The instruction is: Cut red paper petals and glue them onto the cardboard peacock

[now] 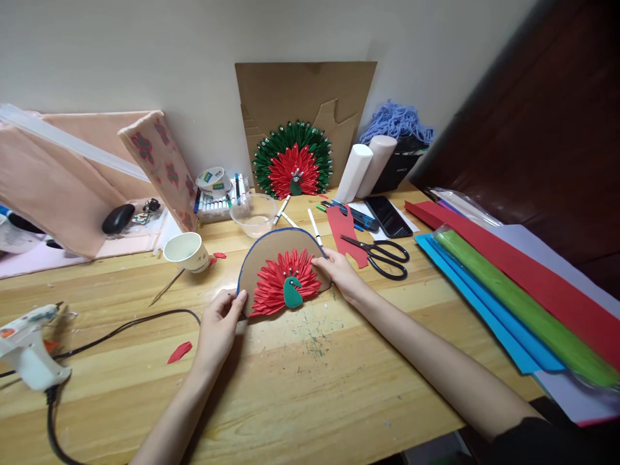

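Between my two hands is a half-round cardboard peacock (258, 255) with a blue-edged rim. Red paper feathers (271, 279) fan out on it around a green head-and-neck piece (292, 294). My left hand (221, 321) pinches its lower left corner, thumb in front. At the right edge, my right hand (338, 274) grips the board beside the red feathers. Against the wall behind stands a finished-looking peacock with green outer feathers (266, 150) and red inner ones, before a tall cardboard sheet (305, 90).
Black-handled scissors (387, 258) lie right, by red paper (346, 232) and a phone (387, 216). A paper cup (186, 253) and plastic bowl (254, 216) stand behind left. The glue gun (31, 345) and its cord are left; coloured paper packs (513, 290) line the right.
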`<state>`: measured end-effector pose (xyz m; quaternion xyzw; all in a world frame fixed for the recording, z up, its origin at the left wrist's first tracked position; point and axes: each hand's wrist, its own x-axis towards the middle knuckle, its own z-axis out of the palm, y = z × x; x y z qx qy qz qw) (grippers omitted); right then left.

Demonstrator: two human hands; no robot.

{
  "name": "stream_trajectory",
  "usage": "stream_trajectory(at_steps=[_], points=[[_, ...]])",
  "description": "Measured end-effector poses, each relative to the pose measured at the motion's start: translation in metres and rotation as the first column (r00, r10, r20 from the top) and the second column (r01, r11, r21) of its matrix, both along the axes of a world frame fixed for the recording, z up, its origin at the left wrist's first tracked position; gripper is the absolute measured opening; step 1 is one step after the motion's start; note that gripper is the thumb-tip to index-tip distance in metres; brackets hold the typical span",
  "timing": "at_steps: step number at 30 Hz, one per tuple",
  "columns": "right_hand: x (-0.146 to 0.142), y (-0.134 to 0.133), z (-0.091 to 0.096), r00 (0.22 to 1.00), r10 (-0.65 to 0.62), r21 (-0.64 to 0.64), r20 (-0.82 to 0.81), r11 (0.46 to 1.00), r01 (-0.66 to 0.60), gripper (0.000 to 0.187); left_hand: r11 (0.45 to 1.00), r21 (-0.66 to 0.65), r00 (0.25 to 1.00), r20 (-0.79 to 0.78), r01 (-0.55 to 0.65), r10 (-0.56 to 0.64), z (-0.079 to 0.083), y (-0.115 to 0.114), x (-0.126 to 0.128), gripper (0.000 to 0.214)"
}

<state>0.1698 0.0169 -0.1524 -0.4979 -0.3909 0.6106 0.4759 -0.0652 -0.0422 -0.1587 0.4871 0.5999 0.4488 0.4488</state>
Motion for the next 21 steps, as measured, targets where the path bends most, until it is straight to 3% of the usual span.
stream_trajectory(at_steps=[21], points=[[0.0002,0.0017,0.0005,0.996,-0.071,-0.013,0.057,0.997,0.072,0.015,0.999,0.038,0.999,-0.022,0.039,-0.038,-0.0006,-0.0008,0.0026,0.024]])
